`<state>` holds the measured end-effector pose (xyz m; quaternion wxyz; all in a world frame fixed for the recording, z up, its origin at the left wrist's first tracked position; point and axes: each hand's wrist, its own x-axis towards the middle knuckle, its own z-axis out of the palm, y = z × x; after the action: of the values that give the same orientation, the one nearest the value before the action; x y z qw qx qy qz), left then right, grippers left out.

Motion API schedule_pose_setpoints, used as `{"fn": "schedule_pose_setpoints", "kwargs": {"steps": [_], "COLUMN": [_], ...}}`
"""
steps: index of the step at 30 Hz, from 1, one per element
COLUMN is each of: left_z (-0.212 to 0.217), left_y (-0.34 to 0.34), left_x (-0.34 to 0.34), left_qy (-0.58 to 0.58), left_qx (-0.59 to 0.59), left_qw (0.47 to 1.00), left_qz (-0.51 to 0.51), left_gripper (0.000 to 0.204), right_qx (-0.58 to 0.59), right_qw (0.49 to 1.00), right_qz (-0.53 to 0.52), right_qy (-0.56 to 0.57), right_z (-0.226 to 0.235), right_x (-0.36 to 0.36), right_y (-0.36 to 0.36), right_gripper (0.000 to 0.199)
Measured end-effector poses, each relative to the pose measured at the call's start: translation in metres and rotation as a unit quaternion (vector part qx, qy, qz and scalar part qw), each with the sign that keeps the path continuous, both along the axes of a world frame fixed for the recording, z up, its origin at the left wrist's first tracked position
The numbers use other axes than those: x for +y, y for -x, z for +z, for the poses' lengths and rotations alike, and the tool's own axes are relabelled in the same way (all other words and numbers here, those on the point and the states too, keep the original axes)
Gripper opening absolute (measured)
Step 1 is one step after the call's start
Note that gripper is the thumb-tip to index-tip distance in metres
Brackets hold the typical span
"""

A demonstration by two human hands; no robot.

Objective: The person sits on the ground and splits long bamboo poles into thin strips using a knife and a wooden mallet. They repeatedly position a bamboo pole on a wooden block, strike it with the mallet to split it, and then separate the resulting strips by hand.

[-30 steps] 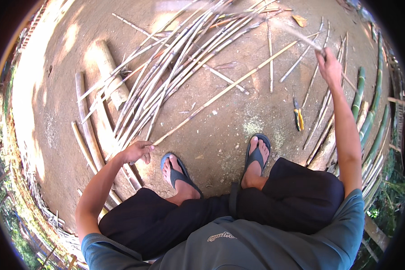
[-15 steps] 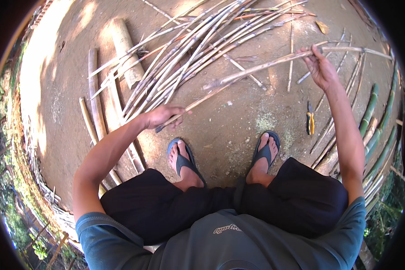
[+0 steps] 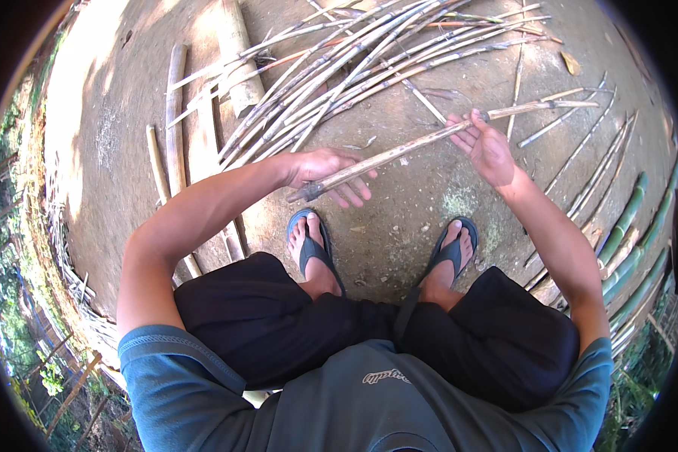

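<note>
Two dry canes, nearly lined up, slant across in front of me. The nearer, thicker cane (image 3: 399,153) has a dark knotted end at its left; the thinner one (image 3: 563,95) shows beyond my right hand. My right hand (image 3: 486,147) grips them near the middle, thumb and fingers closed around a dark joint. At the left end, my left hand (image 3: 331,172) has its fingers stretched and spread, with the cane passing across its palm side; whether it bears any weight, I cannot tell.
A heap of long dry canes (image 3: 339,79) lies ahead on the dirt ground. Left of it are a thick log (image 3: 237,60) and several poles (image 3: 175,113). Green bamboo (image 3: 624,222) and thin sticks (image 3: 595,173) lie at the right. My sandalled feet (image 3: 313,241) are below the hands.
Both hands have come closer together, and the canes have swung into line. My left hand's fingers have opened out. The pliers seen on the ground earlier are now hidden near my right forearm.
</note>
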<state>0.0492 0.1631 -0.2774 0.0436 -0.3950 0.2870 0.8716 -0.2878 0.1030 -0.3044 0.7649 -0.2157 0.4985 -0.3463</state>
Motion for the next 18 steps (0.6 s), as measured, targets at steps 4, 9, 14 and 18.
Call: {"fn": "schedule_pose_setpoints", "kwargs": {"steps": [4, 9, 14, 18], "left_z": [0.005, 0.0, 0.001, 0.005], "left_y": [0.004, 0.003, -0.001, 0.003], "left_x": [0.002, 0.003, 0.005, 0.004], "left_qy": [-0.029, -0.016, 0.006, 0.024], "left_qx": [-0.042, -0.048, -0.036, -0.045], "left_qw": [0.998, 0.998, 0.999, 0.999], "left_qz": [0.021, 0.022, 0.02, 0.009], "left_gripper": [0.045, 0.046, 0.041, 0.041], "right_qx": [0.026, 0.079, 0.074, 0.075], "right_qw": [1.0, 0.997, 0.996, 0.996], "right_qz": [0.006, -0.01, -0.02, -0.011], "right_qy": [-0.012, -0.018, -0.032, -0.043], "right_z": [-0.006, -0.005, -0.008, -0.021], "right_x": [-0.004, -0.012, -0.017, -0.016], "right_y": [0.005, 0.011, 0.013, 0.02], "right_gripper": [0.035, 0.037, 0.034, 0.032]}}
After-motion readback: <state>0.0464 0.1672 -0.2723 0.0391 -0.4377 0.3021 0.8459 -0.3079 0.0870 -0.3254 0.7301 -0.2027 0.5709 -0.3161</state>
